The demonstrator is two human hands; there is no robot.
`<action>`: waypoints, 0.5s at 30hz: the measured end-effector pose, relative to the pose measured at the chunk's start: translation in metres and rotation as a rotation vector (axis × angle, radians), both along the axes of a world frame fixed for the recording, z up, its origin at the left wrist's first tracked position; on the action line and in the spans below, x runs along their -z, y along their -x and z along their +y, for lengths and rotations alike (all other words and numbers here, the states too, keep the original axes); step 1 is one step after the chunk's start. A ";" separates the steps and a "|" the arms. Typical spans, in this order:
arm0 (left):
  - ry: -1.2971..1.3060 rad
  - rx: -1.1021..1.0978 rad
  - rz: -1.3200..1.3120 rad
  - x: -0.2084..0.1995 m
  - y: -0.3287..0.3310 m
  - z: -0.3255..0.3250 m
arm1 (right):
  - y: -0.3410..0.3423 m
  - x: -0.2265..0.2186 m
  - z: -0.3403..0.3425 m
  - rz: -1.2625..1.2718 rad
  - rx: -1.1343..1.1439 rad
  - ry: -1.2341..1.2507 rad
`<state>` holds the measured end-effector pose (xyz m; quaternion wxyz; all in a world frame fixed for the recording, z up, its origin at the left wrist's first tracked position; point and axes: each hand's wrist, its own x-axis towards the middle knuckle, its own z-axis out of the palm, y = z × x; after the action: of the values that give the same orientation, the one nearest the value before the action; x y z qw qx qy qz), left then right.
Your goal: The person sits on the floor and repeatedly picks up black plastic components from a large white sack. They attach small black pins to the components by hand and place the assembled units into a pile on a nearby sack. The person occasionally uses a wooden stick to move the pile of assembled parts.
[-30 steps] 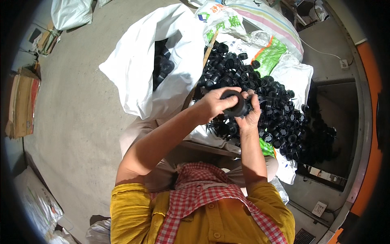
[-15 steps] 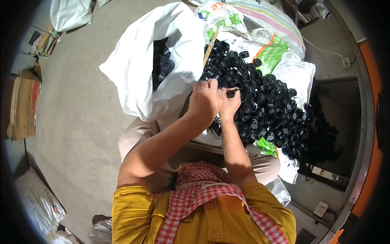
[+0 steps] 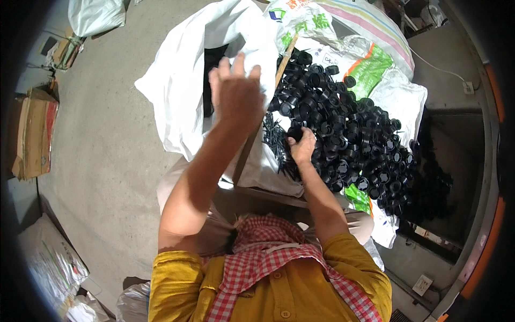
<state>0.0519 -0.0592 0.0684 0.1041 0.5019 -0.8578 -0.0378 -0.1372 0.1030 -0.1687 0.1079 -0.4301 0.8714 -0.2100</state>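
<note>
My left hand (image 3: 237, 92) is over the mouth of a white sack (image 3: 174, 86), its fingers spread and nothing visible in them. Dark pieces inside the sack (image 3: 210, 80) show only partly behind that hand. At the near left side of a heap of round black plastic caps (image 3: 351, 129), my right hand (image 3: 304, 147) has its thumb and fingers around one black cap (image 3: 294, 132). Thin black plastic slivers (image 3: 274, 138) lie in a small pile just left of the right hand.
A wooden stick (image 3: 285, 60) stands between sack and heap. Printed white-and-green bags (image 3: 370, 70) lie under and behind the caps. A table edge (image 3: 268, 196) runs before my knees. On the floor at left is a cardboard box (image 3: 36, 134); a wall socket (image 3: 422, 284) is at lower right.
My hands were together at the heap's left side. The left has moved left and away to the sack and spread its fingers; the right has come slightly nearer and holds a cap.
</note>
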 end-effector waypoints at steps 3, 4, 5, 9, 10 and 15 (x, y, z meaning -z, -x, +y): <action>-0.055 0.166 0.219 0.018 0.016 0.015 | 0.027 0.014 0.003 -0.103 -0.026 -0.271; -0.082 0.213 0.287 0.019 0.022 0.020 | 0.031 0.019 0.005 -0.072 -0.109 -0.333; -0.172 0.234 0.279 0.013 0.025 0.026 | 0.029 0.006 0.000 -0.104 -0.122 -0.496; -0.450 0.315 0.142 0.014 0.027 0.034 | 0.020 0.009 0.004 -0.022 -0.273 -0.653; -0.486 0.337 0.105 0.019 0.030 0.037 | 0.021 0.005 0.011 -0.016 -0.289 -0.522; -0.513 0.459 0.194 0.032 0.035 0.059 | -0.001 -0.113 0.000 0.000 -0.377 0.004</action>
<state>0.0172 0.0002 0.0368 0.0446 0.3000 -0.8968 -0.3220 -0.1364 0.1027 -0.0559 0.1443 -0.5860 0.7749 -0.1878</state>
